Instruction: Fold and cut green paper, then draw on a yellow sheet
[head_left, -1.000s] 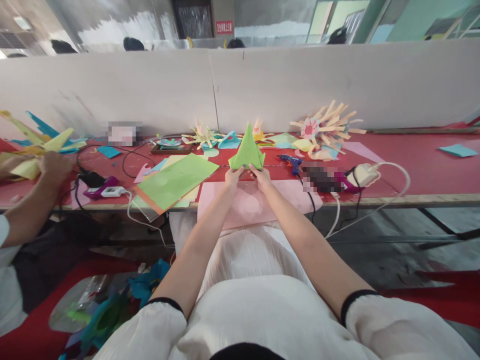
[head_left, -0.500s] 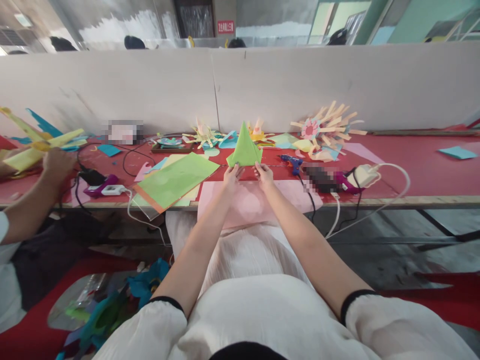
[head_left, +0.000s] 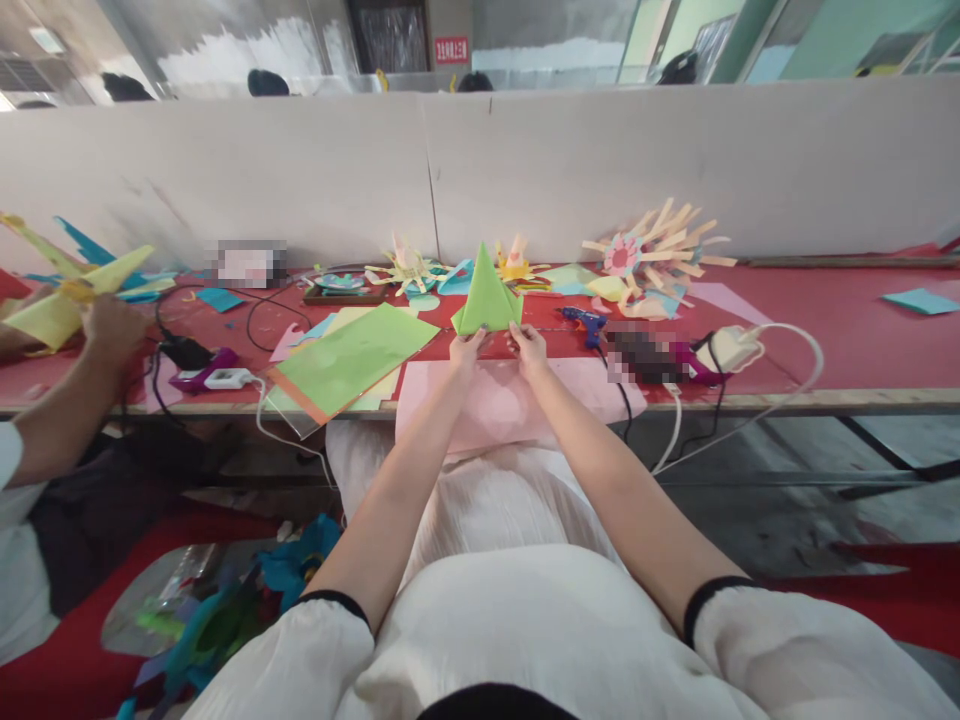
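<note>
Fingers (head_left: 478, 335) of left hand (head_left: 465, 353) and right hand (head_left: 532, 350) pinch pointed, folded green paper (head_left: 486, 293) at its base. This likely steadies creases.

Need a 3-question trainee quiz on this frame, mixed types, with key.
1. True or false: the sharp tip of the folded green paper points toward the pale partition.

2. Multiple choice: what is the main colour of the large slanted sheet just left of that folded piece?
A) purple
B) light green
C) red

3. Short answer: which is nearer the blue glue gun, the left hand or the right hand?

Key: 1. True. 2. B. 3. The right hand.
</note>
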